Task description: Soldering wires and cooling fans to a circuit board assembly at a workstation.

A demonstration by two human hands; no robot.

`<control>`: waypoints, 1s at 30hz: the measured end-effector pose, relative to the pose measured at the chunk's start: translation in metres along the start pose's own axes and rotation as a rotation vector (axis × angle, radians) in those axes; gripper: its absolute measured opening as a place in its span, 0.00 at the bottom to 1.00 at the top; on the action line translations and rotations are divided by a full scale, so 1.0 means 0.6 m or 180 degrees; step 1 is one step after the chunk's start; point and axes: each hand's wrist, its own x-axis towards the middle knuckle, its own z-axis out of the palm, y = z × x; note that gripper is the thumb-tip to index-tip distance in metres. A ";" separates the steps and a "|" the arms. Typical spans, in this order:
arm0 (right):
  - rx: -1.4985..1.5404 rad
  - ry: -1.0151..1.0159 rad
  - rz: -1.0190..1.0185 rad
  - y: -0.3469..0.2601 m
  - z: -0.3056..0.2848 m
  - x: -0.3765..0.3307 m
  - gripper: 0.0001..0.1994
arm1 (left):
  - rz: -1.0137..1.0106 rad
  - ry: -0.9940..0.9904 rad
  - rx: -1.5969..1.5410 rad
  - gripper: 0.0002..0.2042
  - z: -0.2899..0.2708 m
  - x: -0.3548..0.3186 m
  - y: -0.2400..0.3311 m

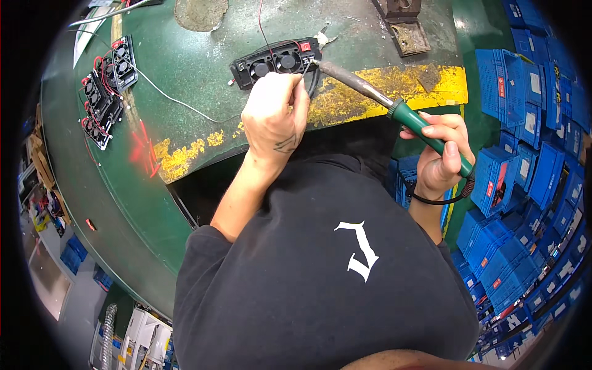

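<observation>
A soldering iron (pixel 369 91) with a green handle lies in my right hand (pixel 445 148), whose fingers are closed round the grip. Its tip points left and meets the right end of a black two-fan panel (pixel 287 61), close beneath a small red switch (pixel 305 46). My left hand (pixel 271 111) is closed in a pinch at the panel's near edge. Something thin shows at its fingertips by the iron tip, too small to name. That hand covers part of the panel's lower edge. A thin red wire (pixel 261 21) runs from the panel toward the far edge.
More black fan units (pixel 105 92) with red wires lie at the left. Several red tubes (pixel 148 151) sit near the bench's worn yellow edge (pixel 385 92). A metal iron stand (pixel 410 37) stands at the far right, a brown pad (pixel 430 78) nearer. Blue crates (pixel 502 86) are stacked beyond the right.
</observation>
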 end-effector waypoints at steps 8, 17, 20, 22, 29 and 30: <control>0.0071 0.0037 -0.0013 -0.001 -0.001 -0.002 0.23 | -0.0211 0.0143 -0.0176 0.06 -0.030 0.000 0.008; 0.0067 0.0030 -0.0042 -0.002 -0.004 -0.007 0.22 | -0.0763 0.0224 -0.0505 0.04 -0.065 -0.007 0.012; 0.0083 0.0012 -0.0034 0.001 0.000 -0.008 0.22 | -0.0754 0.0254 -0.0456 0.04 -0.068 -0.009 0.008; 0.0061 0.0039 -0.0045 0.003 0.003 -0.007 0.22 | -0.0682 0.0264 -0.0383 0.04 -0.069 -0.008 0.006; 0.0047 0.0012 -0.0061 0.001 0.005 -0.007 0.22 | -0.0814 0.0299 -0.0478 0.04 -0.076 -0.005 0.008; 0.0035 0.0022 -0.0084 0.000 0.005 -0.008 0.22 | -0.0850 0.0318 -0.0480 0.04 -0.077 -0.004 0.008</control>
